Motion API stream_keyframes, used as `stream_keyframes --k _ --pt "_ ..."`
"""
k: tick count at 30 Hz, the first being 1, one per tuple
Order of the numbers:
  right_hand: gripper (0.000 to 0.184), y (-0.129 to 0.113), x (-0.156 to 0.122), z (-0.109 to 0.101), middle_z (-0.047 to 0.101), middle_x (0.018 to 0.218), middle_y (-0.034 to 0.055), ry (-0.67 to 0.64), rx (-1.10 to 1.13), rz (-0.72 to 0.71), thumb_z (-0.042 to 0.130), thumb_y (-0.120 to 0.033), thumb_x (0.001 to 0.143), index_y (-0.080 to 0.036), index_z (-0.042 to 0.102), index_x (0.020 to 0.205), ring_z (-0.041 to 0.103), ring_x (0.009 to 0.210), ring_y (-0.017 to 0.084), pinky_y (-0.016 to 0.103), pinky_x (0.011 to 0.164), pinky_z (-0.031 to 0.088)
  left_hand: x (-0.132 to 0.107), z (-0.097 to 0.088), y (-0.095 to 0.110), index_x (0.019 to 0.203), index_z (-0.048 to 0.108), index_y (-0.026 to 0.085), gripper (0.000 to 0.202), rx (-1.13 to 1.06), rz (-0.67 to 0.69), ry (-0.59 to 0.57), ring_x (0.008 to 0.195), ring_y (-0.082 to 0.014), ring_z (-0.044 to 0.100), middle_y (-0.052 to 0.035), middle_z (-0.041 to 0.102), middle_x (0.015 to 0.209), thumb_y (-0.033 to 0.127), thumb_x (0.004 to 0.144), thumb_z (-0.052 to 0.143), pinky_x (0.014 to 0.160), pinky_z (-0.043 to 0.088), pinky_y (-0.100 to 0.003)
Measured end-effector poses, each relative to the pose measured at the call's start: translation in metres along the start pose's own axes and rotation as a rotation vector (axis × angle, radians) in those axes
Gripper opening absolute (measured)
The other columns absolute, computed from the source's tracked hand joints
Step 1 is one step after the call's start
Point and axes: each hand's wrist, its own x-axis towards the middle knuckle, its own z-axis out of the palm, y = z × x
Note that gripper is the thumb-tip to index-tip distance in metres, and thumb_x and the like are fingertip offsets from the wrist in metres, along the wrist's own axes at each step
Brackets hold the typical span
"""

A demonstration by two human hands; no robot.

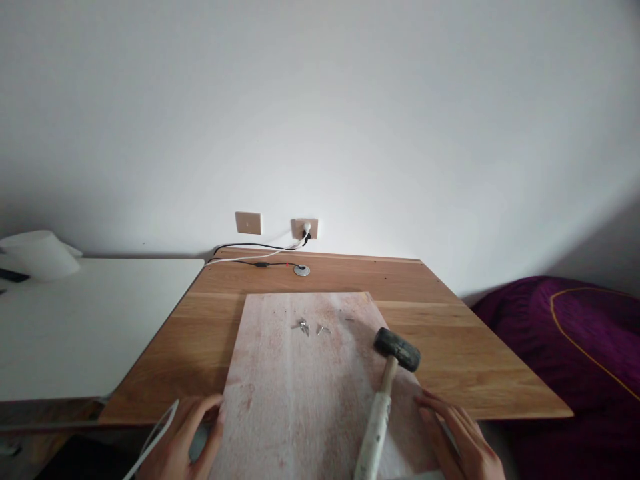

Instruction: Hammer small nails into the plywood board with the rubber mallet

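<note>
Board [270,400] lies between your left fingers [201,405] and right fingers [445,409], long axis near to far, both gripping its side edges.

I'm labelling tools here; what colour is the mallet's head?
The mallet's head is near-black, dark grey in places; the head-camera view shows it best.

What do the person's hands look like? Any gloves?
No gloves! The left hand and right hand are both bare, and I can't spot rings. No sleeves show. A thin white strip shows by the left hand; I can't tell what it is.
</note>
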Motion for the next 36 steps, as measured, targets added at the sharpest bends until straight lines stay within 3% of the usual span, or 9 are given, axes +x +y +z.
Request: stream_keyframes --k 4,10,16,18,21,25,28,32,36 --pt "0.031 -0.017 0.009 0.003 0.074 0.100 0.0061 0.042 0.017 0.108 0.049 -0.050 0.105 -0.026 0.066 0.115 0.075 0.091 0.022 0.032 0.082 0.062 0.010 0.009 -0.004 0.116 0.067 0.028 0.027 0.015 -0.002 0.002 0.101 -0.0232 0.075 -0.0050 0.075 0.111 0.045 0.099 0.058 0.086 0.064 -0.032" --pt "0.038 -0.045 0.036 0.010 0.070 0.077 -0.0024 -0.182 0.121 0.185 0.047 -0.050 0.106 -0.026 0.060 0.132 0.070 0.061 0.015 0.022 0.063 0.057 0.037 0.025 0.003 0.121 0.066 0.027 0.032 -0.033 0.029 -0.043 0.116 -0.0254 0.071 -0.0072 0.070 0.129 0.049 0.100 0.054 0.098 0.061 -0.037" --pt "0.047 -0.048 0.060 0.023 0.081 0.105 0.0078 -0.339 0.113 0.272 0.038 -0.055 0.106 -0.026 0.069 0.127 0.080 0.091 0.025 0.030 0.075 0.061 0.061 0.039 0.004 0.122 0.067 0.027 0.029 -0.037 0.133 -0.174 0.123 -0.0269 0.067 -0.0085 0.067 0.135 0.043 0.101 0.055 0.105 0.058 -0.042" --pt "0.048 -0.047 0.064 0.026 0.082 0.105 0.0077 -0.366 0.095 0.311 0.037 -0.057 0.105 -0.028 0.071 0.122 0.080 0.093 0.027 0.030 0.074 0.061 0.074 0.043 0.010 0.125 0.065 0.027 0.028 -0.050 0.166 -0.248 0.125 -0.0260 0.066 -0.0082 0.066 0.137 0.039 0.101 0.055 0.106 0.056 -0.041" --pt "0.051 -0.047 0.067 0.030 0.083 0.091 0.0055 -0.372 0.032 0.377 0.035 -0.061 0.104 -0.029 0.073 0.117 0.081 0.085 0.028 0.030 0.068 0.060 0.107 0.050 0.028 0.125 0.065 0.025 0.027 -0.105 0.280 -0.369 0.125 -0.0253 0.064 -0.0088 0.066 0.134 0.028 0.100 0.056 0.107 0.054 -0.041" --pt "0.056 -0.050 0.067 0.032 0.083 0.088 0.0046 -0.377 -0.048 0.417 0.030 -0.064 0.104 -0.030 0.072 0.117 0.081 0.083 0.030 0.031 0.065 0.058 0.168 0.073 0.046 0.112 0.069 0.022 0.035 -0.198 0.423 -0.567 0.105 -0.0219 0.068 -0.0054 0.072 0.112 0.003 0.087 0.053 0.097 0.054 -0.036" --pt "0.058 -0.051 0.070 0.032 0.083 0.087 0.0049 -0.391 -0.080 0.433 0.027 -0.064 0.104 -0.030 0.072 0.117 0.081 0.081 0.029 0.031 0.062 0.056 0.202 0.099 0.042 0.098 0.071 0.018 0.030 -0.263 0.390 -0.565 0.093 -0.0203 0.068 -0.0058 0.072 0.100 -0.001 0.081 0.056 0.087 0.053 -0.031" --pt "0.059 -0.052 0.073 0.033 0.083 0.087 0.0053 -0.386 -0.098 0.440 0.026 -0.063 0.104 -0.029 0.073 0.115 0.081 0.078 0.028 0.030 0.061 0.056 0.210 0.124 0.026 0.097 0.073 0.017 0.020 -0.474 0.355 -0.568 0.084 -0.0160 0.067 -0.0044 0.072 0.094 0.005 0.086 0.061 0.079 0.051 -0.026" --pt "0.061 -0.053 0.072 0.034 0.083 0.085 0.0057 -0.368 -0.127 0.453 0.025 -0.064 0.103 -0.029 0.073 0.115 0.081 0.077 0.030 0.031 0.060 0.056 0.197 0.129 0.021 0.100 0.076 0.019 0.019 -0.491 0.364 -0.515 0.086 -0.0166 0.065 -0.0053 0.071 0.097 0.008 0.089 0.063 0.082 0.050 -0.027"
